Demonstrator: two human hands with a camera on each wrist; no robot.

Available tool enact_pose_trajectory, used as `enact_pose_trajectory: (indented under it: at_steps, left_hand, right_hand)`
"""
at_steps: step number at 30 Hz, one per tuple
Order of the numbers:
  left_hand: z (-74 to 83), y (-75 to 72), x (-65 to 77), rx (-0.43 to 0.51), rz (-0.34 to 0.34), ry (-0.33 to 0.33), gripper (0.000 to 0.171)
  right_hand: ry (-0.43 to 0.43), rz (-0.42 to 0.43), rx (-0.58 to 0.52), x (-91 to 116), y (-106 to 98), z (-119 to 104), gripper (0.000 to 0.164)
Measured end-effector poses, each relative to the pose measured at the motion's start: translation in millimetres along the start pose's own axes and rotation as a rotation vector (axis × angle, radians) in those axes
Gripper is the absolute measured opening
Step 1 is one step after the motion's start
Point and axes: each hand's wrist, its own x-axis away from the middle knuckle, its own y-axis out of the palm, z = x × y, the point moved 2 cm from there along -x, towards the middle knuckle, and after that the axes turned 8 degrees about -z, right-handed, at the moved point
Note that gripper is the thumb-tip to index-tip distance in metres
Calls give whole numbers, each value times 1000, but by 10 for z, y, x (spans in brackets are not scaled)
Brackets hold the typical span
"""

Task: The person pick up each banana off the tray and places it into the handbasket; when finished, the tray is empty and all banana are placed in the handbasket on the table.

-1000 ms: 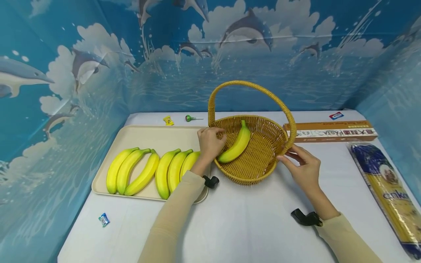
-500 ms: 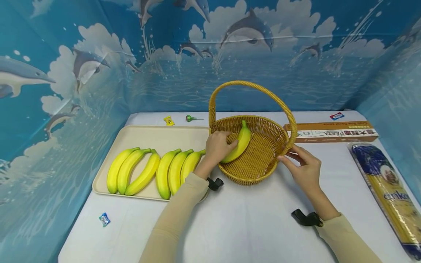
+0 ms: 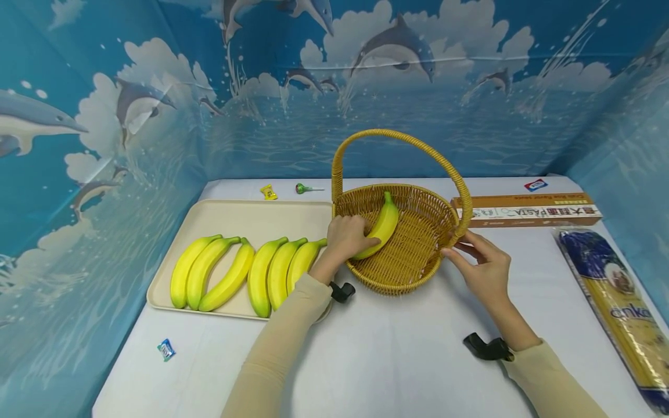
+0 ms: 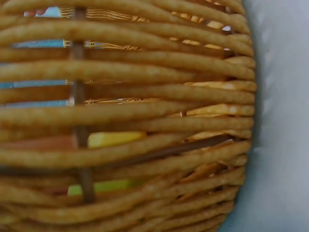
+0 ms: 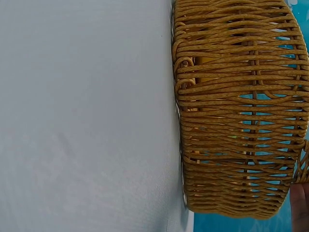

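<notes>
A yellow banana (image 3: pixel 384 228) lies inside the woven basket (image 3: pixel 413 273), stem end toward the back. My left hand (image 3: pixel 347 237) reaches over the basket's left rim and grips the banana's lower part, thumb on top; the other fingertips are hidden. In the left wrist view, the basket weave (image 4: pixel 145 116) fills most of the frame, with yellow of the banana (image 4: pixel 116 139) showing through the gaps. At the basket's right side, my right hand (image 3: pixel 483 264) pinches the rim at the foot of the handle. A fingertip (image 5: pixel 298 205) appears at the edge of the right wrist view.
Left of the basket, a beige tray (image 3: pixel 251 215) holds several bananas (image 3: pixel 209 270). A pasta box (image 3: pixel 528 210) lies behind right, a pasta bag (image 3: pixel 611 307) at far right. Wrapped candies (image 3: pixel 166 349) and a lollipop (image 3: pixel 308 188) lie around on the white table (image 3: pixel 397 360).
My left hand has moved right and down from the basket's left rim onto the banana, and its fingers have closed round it. The right hand stays at the rim.
</notes>
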Motion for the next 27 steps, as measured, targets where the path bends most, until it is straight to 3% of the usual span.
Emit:
enact_pose_trajectory:
  at_steps: [8, 11, 13, 16, 20, 23, 27]
  left_hand:
    - [7, -52, -7, 84, 35, -15, 25]
    - [16, -69, -28, 120, 64, -26, 42]
    - [27, -78, -48, 130, 90, -30, 41]
    - [45, -87, -83, 113, 142, -32, 17]
    - [60, -78, -144, 37, 184, -29, 38]
    - [71, -52, -190, -5, 184, -26, 40]
    - [90, -12, -211, 13, 140, -39, 39]
  right_hand:
    - [0, 2, 6, 4, -2, 57, 56]
    - [-7, 8, -8, 12, -5, 114, 57]
    - [-11, 10, -20, 18, -8, 141, 57]
    - [-12, 10, -27, 25, -9, 158, 57]
    - [-13, 4, -25, 27, -8, 150, 59]
    - [-9, -4, -14, 29, -11, 147, 58]
    - [-5, -8, 8, 32, -20, 156, 58]
